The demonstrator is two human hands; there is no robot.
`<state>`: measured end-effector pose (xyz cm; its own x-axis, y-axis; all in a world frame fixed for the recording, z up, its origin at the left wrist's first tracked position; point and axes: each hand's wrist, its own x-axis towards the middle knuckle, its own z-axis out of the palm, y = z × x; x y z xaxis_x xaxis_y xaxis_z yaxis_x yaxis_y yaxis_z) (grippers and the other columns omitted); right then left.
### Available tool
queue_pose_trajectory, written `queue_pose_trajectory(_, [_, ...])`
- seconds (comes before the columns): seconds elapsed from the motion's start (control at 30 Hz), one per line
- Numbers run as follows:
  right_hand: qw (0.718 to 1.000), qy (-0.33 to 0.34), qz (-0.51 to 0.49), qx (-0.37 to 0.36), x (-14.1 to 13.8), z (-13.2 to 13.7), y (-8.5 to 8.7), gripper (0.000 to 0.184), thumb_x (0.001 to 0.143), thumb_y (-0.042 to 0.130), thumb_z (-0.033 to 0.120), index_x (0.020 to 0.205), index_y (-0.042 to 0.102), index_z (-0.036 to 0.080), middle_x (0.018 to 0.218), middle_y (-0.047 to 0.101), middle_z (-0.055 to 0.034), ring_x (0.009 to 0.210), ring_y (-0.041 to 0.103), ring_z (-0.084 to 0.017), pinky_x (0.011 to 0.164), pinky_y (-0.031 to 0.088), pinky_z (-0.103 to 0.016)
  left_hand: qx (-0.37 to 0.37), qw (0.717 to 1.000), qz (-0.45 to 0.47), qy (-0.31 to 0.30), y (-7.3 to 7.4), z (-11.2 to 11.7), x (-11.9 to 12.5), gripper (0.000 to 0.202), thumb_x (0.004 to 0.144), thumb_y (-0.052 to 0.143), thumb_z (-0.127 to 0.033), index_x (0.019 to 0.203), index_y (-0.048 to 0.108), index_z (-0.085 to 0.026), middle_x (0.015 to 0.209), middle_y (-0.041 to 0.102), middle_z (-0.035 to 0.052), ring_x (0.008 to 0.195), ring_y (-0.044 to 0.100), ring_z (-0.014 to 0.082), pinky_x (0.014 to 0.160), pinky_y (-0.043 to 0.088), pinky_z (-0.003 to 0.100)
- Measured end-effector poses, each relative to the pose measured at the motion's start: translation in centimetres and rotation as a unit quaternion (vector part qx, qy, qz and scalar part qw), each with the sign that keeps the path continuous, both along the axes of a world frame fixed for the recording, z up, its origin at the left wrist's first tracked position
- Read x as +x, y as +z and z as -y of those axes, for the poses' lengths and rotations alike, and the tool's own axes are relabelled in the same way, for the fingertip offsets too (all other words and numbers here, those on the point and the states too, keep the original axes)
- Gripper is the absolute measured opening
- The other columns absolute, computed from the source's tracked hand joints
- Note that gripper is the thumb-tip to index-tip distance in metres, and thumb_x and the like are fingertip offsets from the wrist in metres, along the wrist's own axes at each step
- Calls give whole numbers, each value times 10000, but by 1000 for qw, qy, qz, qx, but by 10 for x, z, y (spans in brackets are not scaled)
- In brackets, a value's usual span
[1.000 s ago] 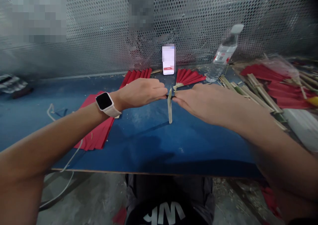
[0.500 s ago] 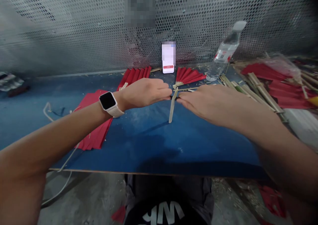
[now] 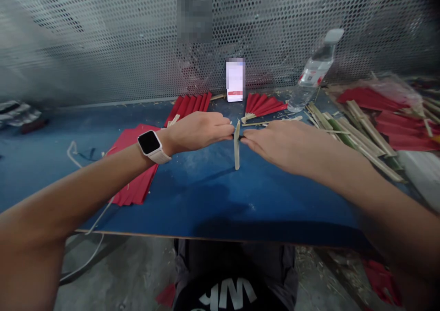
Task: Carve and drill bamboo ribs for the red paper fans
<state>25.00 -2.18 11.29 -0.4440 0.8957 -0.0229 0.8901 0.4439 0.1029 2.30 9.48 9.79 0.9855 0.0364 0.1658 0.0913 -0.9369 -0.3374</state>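
Note:
A thin pale bamboo slat bundle (image 3: 237, 148) stands upright on the blue tabletop (image 3: 206, 196), its lower end resting on the surface. My left hand (image 3: 197, 130), with a white smartwatch on the wrist, pinches the upper part from the left. My right hand (image 3: 278, 141) pinches the same spot from the right. Both hands' fingers are closed on it. What lies exactly between the fingertips is hidden.
Red folded fan paper (image 3: 135, 178) lies left of my hands. Folded red fans (image 3: 263, 105) and a phone (image 3: 235, 79) stand at the back by the perforated metal screen. A water bottle (image 3: 314, 70), bamboo sticks (image 3: 354, 134) and more red fans (image 3: 395, 118) fill the right side.
The slat bundle tilted slightly half a second ago and now stands upright again. Both hands stay pinched on its upper part, almost in the same place.

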Motion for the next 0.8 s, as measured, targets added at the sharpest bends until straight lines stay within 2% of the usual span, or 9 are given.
queue_pose_trajectory(0.1, [999, 27, -14, 26, 1, 1, -5, 365, 1105, 361, 322, 1056, 692, 175, 778, 649, -72, 642, 521, -154, 630, 180, -314, -2, 1000, 13, -2, -3, 1, -3, 562, 1175, 202, -406, 876, 622, -182, 847, 679, 82, 732, 501, 195, 643, 393, 328])
queue_pose_trajectory(0.2, [997, 43, -25, 53, 3, 5, -8, 337, 1101, 382, 326, 1060, 688, 190, 785, 658, -73, 663, 524, -163, 654, 227, -306, 0, 1000, 20, 3, -6, 2, -3, 577, 1177, 185, -399, 888, 628, -169, 840, 674, 78, 734, 505, 188, 635, 375, 319])
queue_pose_trajectory(0.3, [997, 48, -23, 59, 6, 7, -10, 340, 1107, 380, 337, 1035, 681, 197, 793, 663, -61, 654, 508, -156, 654, 197, -297, 0, 1000, 20, 0, -9, 1, -1, 585, 1178, 171, -391, 911, 638, -162, 854, 675, 79, 740, 510, 187, 632, 355, 322])
queue_pose_trajectory(0.43, [997, 45, -9, 54, 10, 4, -14, 329, 1100, 381, 302, 1043, 684, 189, 826, 670, -57, 679, 534, -157, 649, 165, -296, -11, 1000, 6, -11, -14, -1, 3, 567, 1174, 165, -410, 1014, 651, -166, 898, 689, 82, 802, 544, 210, 685, 390, 338])
queue_pose_trajectory(0.67, [996, 56, -11, 61, 19, 7, -21, 314, 1097, 378, 300, 1117, 678, 209, 781, 649, -49, 678, 529, -163, 652, 180, -313, -28, 999, 12, -18, -22, -1, 9, 545, 1175, 178, -412, 976, 629, -180, 919, 698, 80, 816, 556, 216, 710, 416, 349])
queue_pose_trajectory(0.8, [996, 55, -12, 66, 19, 6, -22, 333, 1100, 367, 316, 1094, 676, 192, 783, 647, -60, 697, 531, -168, 652, 180, -323, -32, 999, 16, -16, -23, -4, 11, 532, 1174, 188, -408, 984, 632, -186, 918, 700, 83, 811, 556, 223, 699, 404, 357])
